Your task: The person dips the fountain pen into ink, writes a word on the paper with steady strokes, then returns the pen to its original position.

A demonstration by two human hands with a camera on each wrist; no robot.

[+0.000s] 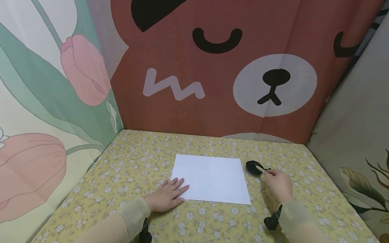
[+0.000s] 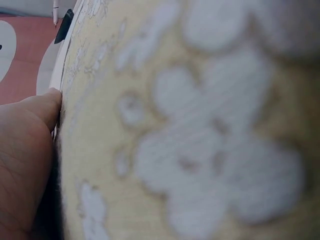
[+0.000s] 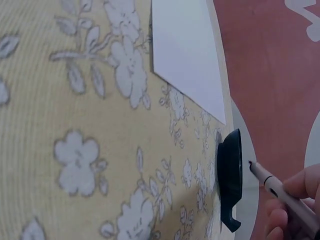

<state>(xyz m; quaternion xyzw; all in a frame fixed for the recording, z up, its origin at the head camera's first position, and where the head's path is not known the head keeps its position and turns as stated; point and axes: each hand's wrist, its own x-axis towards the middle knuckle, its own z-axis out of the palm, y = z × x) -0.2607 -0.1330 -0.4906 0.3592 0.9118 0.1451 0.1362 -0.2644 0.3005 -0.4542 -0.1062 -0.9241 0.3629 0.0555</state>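
Note:
My left hand (image 1: 167,196) lies flat with fingers spread over the lower left edge of a white sheet of paper (image 1: 211,179). In the left wrist view, that hand (image 2: 27,150) shows only in part. The right hand (image 1: 280,183) pinches a slim pale brush (image 3: 287,200) with a dark tip, a dark band round its shaft. Just right of the paper stands a small black dish (image 1: 252,168) with a short tail-like handle. The brush tip is over this dish in the head view; the right wrist view has the tip close above the dish's rim.
A yellow flowered cloth (image 1: 141,159) covers the table. Behind it hangs a brown bear-print sheet (image 1: 169,113), with printed curtains on the left (image 1: 37,105) and right (image 1: 357,148). A black wrist device (image 1: 272,220) hangs under the right cuff.

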